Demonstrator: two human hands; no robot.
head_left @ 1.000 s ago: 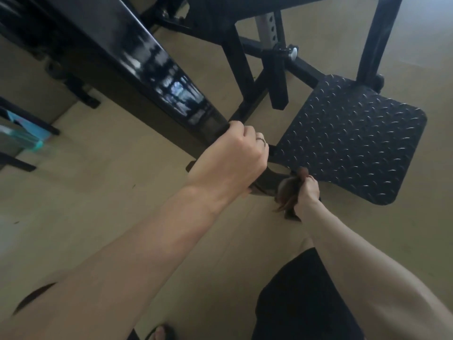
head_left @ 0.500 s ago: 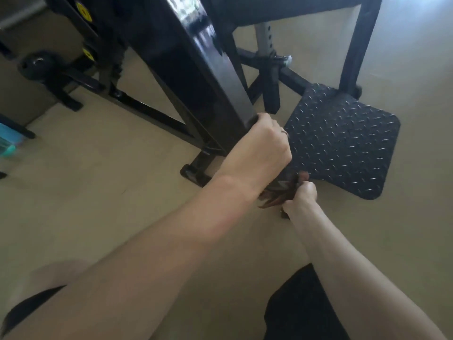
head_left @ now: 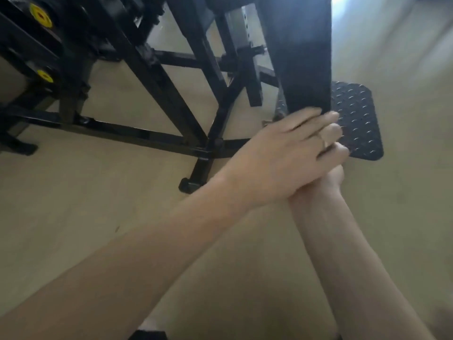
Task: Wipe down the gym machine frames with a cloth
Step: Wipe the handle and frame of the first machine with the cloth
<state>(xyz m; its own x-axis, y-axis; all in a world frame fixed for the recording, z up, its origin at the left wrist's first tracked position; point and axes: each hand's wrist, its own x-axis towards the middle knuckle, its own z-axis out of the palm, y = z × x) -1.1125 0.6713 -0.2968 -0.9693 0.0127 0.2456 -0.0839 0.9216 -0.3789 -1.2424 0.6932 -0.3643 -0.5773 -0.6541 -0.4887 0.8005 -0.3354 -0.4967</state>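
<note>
Head view: the left hand (head_left: 282, 155) lies across the lower end of a wide black frame post (head_left: 304, 52), fingers straight and relaxed, grasping nothing. It covers most of the right hand (head_left: 329, 179), whose grip cannot be told. The cloth is hidden. A studded foot plate (head_left: 360, 119) sits just right, on the beige floor (head_left: 73, 204).

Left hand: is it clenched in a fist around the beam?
No, the left hand lies with fingers straight, their tips at the lower end of the black beam.
</note>
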